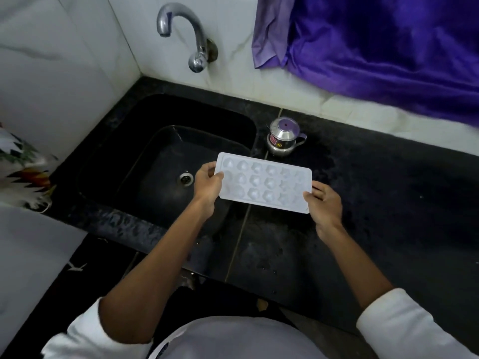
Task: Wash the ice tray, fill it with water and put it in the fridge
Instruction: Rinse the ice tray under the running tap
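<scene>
A white plastic ice tray (264,183) with several rounded cups is held flat in the air over the right edge of the black sink (124,141). My left hand (207,187) grips its left end, thumb on top. My right hand (324,206) grips its right end, thumb on the rim. The chrome tap (181,29) sticks out of the white wall above the sink; no water runs from it. The tray's cups look empty.
A small steel pot with a lid (283,137) stands on the black counter (388,190) just behind the tray. Purple cloth (375,47) hangs at the back right. The sink drain (185,178) lies left of my left hand. A patterned cloth (20,164) hangs at the left.
</scene>
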Motion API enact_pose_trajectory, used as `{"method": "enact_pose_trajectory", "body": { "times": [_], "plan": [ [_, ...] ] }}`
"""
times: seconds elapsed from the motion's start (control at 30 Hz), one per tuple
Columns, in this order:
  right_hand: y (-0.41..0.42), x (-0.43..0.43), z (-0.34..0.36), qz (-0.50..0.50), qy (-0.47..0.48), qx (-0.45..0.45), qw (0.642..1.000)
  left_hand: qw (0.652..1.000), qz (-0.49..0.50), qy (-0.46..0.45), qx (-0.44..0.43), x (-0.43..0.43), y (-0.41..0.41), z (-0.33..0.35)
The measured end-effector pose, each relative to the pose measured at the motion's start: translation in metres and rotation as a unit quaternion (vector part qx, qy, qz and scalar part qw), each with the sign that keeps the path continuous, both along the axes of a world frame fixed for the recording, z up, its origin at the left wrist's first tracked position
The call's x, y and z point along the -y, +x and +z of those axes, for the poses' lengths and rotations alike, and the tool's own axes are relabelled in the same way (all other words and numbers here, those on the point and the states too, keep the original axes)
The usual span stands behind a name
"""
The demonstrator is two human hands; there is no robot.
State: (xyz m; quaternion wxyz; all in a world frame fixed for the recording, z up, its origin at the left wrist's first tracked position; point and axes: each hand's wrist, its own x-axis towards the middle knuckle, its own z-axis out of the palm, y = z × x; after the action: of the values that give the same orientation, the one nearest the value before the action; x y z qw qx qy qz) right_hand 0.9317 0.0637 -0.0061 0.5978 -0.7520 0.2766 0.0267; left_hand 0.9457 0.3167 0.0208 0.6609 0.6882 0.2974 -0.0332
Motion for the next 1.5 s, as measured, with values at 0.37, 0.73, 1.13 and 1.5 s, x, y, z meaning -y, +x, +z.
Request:
{"method": "enact_pose_trajectory", "body": {
  "times": [0.37,0.73,1.13,1.5],
  "plan": [
    [0.08,-0.104,0.007,0.017,-0.014,0.044,0.999,0.996,0.01,0.076,0.035,-0.109,0.071,-0.003],
    [0.189,-0.208,0.037,0.07,-0.14,0.104,0.982,0.991,0.031,0.12,0.056,-0.215,0.145,-0.007],
    [0.335,-0.291,0.086,0.126,0.176,-0.012,0.976,0.992,0.025,0.092,0.085,-0.262,0.17,0.0],
    [0.353,-0.301,0.087,0.082,0.221,-0.015,0.972,0.988,0.099,0.073,0.092,-0.305,0.18,0.001]
  ]
}}
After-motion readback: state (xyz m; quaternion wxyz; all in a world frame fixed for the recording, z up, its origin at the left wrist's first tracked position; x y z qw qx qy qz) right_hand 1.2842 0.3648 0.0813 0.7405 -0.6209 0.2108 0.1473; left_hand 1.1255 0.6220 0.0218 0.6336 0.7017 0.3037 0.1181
